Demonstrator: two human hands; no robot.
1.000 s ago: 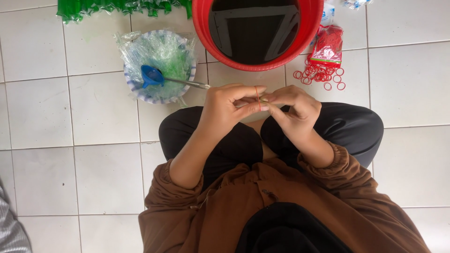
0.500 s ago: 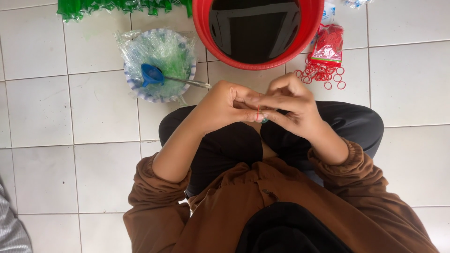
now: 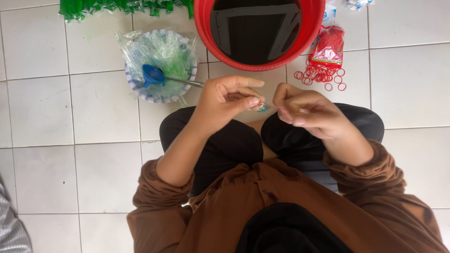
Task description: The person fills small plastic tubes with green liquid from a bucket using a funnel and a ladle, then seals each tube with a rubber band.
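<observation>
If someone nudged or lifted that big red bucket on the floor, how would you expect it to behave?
The red bucket holds dark liquid close to its rim, so it is probably heavy and apt to slosh or spill if pushed. Its wide round body sits flat on the white tiled floor, so tipping seems unlikely. The loose red rubber bands beside it would likely scatter.

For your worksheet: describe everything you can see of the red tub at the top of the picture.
The red tub is round, of glossy plastic as it looks, with a thick rolled rim. It stands upright on the white tiled floor, cut off by the top edge. It holds dark liquid that mirrors a window frame. A bag of red rubber bands lies close by its right side. Neither hand touches it.
</observation>
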